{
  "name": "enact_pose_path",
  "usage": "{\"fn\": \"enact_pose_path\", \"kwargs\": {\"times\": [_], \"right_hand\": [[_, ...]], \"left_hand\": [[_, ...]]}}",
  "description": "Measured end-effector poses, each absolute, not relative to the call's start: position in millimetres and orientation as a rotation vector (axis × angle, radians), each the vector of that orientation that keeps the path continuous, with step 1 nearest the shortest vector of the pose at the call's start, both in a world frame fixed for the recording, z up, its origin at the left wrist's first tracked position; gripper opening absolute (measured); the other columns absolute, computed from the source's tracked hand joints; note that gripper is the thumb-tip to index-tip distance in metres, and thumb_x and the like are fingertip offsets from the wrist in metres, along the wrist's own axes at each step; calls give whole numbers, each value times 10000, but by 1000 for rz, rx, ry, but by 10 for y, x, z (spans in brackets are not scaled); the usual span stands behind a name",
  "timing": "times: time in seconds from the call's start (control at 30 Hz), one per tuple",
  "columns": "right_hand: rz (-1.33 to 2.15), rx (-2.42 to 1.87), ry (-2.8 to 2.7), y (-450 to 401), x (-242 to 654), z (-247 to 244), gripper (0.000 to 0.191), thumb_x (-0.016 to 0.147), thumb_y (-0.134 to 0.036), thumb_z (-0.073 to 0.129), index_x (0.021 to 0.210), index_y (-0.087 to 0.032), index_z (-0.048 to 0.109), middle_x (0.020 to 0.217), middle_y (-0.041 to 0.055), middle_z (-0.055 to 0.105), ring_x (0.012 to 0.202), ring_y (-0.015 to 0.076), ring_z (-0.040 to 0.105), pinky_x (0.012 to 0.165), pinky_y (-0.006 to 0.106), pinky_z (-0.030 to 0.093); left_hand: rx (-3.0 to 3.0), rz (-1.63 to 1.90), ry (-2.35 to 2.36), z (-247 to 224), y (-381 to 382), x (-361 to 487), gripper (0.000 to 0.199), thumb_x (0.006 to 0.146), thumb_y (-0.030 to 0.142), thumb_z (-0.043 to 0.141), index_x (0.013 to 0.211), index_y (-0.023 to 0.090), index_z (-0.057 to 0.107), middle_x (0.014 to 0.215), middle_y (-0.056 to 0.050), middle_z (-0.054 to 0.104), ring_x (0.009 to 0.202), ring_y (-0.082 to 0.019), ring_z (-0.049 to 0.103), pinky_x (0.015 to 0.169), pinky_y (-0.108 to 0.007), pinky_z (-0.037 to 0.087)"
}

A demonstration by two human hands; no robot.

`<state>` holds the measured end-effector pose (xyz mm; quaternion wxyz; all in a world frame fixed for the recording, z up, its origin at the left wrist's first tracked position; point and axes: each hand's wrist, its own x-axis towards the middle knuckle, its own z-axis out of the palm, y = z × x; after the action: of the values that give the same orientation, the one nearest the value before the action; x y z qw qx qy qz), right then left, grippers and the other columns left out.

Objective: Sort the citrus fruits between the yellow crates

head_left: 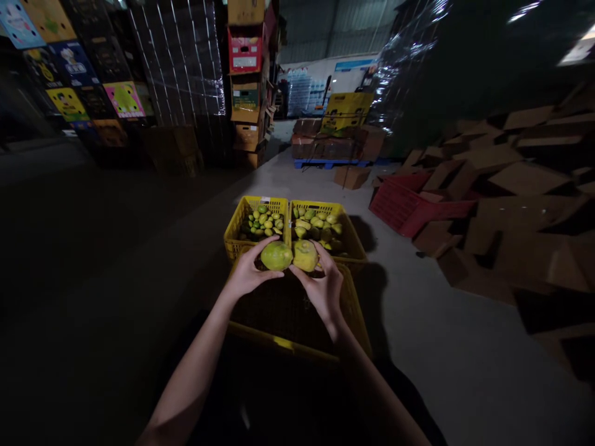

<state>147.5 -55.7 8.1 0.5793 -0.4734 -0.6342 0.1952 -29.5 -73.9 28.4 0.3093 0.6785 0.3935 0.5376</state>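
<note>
My left hand (246,271) curls its thumb and fingers round the sides of a green papaya (276,256). A yellower papaya (305,255) is gripped by my right hand (324,282). The two fruits are side by side, touching or nearly so, above a yellow plastic crate (357,310) with a dark interior. Just beyond stand two more yellow crates: the left crate (229,237) contains several small green and yellow fruits (263,218), and the right crate (352,232) several longer, yellow-green fruits (320,220).
On the right, a red crate (403,204) leans among a heap of flattened cardboard boxes (515,229). Stacked cartons (246,99) rise at the back. Farther off, a blue pallet (330,164) carries boxes. Grey floor (413,322) surrounds the crates.
</note>
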Motion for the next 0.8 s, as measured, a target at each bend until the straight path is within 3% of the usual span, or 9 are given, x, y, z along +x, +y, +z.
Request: {"fn": "enact_pose_path", "kwargs": {"times": [0.23, 0.63, 0.7, 0.8], "right_hand": [[557, -1033, -1473, -574, 1461, 83, 601, 678, -336, 740, 1234, -189, 563, 1247, 117, 613, 1093, 269, 600, 860, 379, 525], [826, -928, -1361, -577, 1463, 155, 669, 605, -330, 796, 1206, -174, 549, 1185, 130, 650, 1048, 282, 636, 916, 430, 513], [947, -906, -1280, -607, 1458, 190, 656, 590, -314, 804, 1178, -191, 541, 1137, 114, 673, 1007, 272, 653, 891, 425, 527], [1083, -878, -1183, -657, 1458, 239, 598, 590, -290, 800, 1125, -220, 542, 1024, 68, 705, 930, 244, 670, 833, 400, 549]], "left_hand": [[1749, 1394, 1066, 210, -738, -325, 773, 685, 335, 772, 1381, 232, 451, 1384, -93, 514, 1280, -273, 467, 1090, -407, 345], [1617, 1423, 965, 202, -739, -338, 753, 667, 328, 789, 1338, 204, 471, 1393, -121, 488, 1269, -273, 469, 1069, -392, 368], [1512, 1466, 941, 218, -749, -317, 705, 659, 330, 793, 1288, 199, 503, 1318, -113, 553, 1196, -259, 531, 1016, -372, 422], [1353, 1431, 919, 274, -778, -303, 651, 646, 345, 798, 1221, 185, 536, 1084, -86, 665, 917, -218, 652, 837, -338, 512]]}}
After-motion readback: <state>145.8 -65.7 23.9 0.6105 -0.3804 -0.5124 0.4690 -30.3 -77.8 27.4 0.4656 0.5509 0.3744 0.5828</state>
